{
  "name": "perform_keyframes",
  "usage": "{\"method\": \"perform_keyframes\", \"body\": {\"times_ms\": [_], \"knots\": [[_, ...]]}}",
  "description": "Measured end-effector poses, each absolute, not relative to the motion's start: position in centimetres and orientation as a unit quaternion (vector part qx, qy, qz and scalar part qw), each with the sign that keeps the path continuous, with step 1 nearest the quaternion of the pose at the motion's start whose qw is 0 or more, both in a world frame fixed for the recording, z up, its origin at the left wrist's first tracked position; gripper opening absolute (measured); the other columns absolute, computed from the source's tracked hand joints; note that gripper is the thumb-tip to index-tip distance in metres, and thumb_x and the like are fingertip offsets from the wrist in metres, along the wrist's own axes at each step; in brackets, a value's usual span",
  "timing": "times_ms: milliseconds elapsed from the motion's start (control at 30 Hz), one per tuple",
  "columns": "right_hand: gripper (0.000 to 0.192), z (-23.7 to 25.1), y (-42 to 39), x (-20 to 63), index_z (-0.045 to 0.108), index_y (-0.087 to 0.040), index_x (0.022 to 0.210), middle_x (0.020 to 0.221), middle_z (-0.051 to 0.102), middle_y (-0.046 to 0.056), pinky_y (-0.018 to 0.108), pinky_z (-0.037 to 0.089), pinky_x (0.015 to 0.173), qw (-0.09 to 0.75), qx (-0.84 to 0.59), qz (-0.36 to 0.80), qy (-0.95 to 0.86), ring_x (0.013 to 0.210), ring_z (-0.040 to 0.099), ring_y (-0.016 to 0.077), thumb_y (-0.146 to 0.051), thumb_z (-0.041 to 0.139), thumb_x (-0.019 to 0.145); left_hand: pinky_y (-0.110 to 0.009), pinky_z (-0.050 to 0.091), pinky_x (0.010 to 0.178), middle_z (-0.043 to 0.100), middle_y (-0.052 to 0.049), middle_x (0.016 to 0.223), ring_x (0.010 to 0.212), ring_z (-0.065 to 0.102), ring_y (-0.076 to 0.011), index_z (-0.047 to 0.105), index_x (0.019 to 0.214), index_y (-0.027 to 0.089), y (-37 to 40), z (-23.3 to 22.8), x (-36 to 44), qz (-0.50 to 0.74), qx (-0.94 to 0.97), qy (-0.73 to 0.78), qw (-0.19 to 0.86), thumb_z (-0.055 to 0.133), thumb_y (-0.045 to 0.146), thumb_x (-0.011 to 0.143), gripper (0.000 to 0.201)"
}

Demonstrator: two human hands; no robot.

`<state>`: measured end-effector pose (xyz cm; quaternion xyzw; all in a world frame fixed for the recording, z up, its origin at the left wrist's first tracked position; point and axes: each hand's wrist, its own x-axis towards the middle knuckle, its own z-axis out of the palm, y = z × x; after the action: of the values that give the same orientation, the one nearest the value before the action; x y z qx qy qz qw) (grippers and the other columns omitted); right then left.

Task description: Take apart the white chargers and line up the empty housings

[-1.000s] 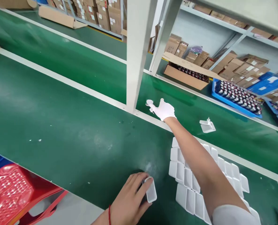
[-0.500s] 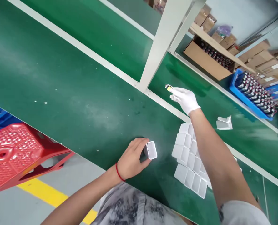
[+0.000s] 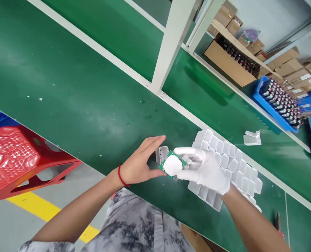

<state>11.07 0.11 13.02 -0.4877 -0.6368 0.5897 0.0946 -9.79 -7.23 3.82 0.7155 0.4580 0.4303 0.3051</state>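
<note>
Red plastic stool (image 3: pixel 26 154) near a yellow floor stripe (image 3: pixel 41 210); cardboard boxes (image 3: pixel 224 15) beside a purple bundle (image 3: pixel 250 34)

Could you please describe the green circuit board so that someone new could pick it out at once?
On the green workbench, at the left end of the packed white boxes, is a white-gloved right hand. It holds the circuit board: squarish, with green corners showing around a large round white disc, unlike the all-white boxes nearby.

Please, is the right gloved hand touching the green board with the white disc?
Touching. The head view shows the right gloved hand pinching the green board with the white disc at its edges.
</note>
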Motion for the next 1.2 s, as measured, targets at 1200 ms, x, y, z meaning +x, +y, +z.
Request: {"method": "perform_keyframes", "body": {"times_ms": [1200], "knots": [[0.038,13.1,0.7,9.8,0.058,-0.019,0.117,0.106,0.063,0.008,0.047,0.055,0.087,0.015,-0.273,0.096,-0.957,0.104,0.060,0.0287,-0.030,0.065,0.081,-0.045,0.038,0.098,0.064,-0.010,0.124,0.119,0.048,-0.0306,0.052,0.129,0.019,-6.9,1.8,-9.3,0.302,0.706,0.548,0.332,0.072,0.038,0.082,0.054]]}}
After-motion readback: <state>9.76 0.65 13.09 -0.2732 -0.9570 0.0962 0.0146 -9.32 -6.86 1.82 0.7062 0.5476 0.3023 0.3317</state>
